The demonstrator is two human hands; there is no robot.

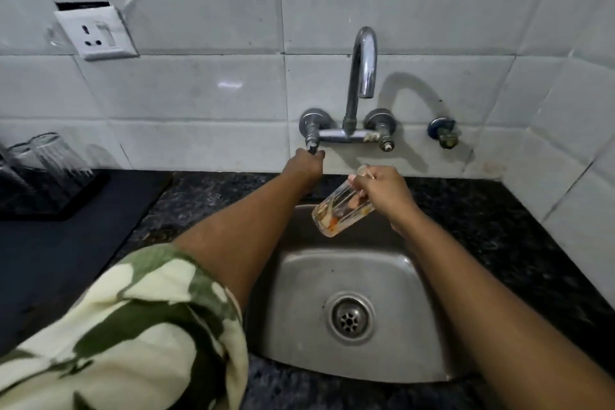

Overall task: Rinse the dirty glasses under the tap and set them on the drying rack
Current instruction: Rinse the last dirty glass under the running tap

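- Over the steel sink (432, 326): a dirty glass (336, 210), tilted with its base low and to the left, streaked inside with orange and pale residue. It sits below and a little left of the spout, not yet under any water.
- Right hand (379, 193): grip closed around the upper part of the glass, fingers wrapped over the rim end. The hold looks firm, though only one end is covered.
- Left hand (304, 165): reached to the left valve of the wall tap (361, 76), grip closed about the small knob — most of the knob is hidden by the fingers.
- Tap: no stream shows at the spout; I judge the step in hand to be opening the water.
- Drying rack (50, 190): on the dark surface (499, 210) at far left, well apart from the sink, with clean glasses (56, 156) upturned on it.
- Risk, splash: a valve turned too far could throw water off the tilted wall of the glass onto the surface and the sleeve (133, 326).
- Risk, slip: wet glass held at one end may slide down into the sink and chip.
- Risk, knock: raising the glass toward the spout could strike the metal — the two are near each other.
- Risk, carry: the way to the rack crosses the left arm; a hurried pass could bump the glasses there.
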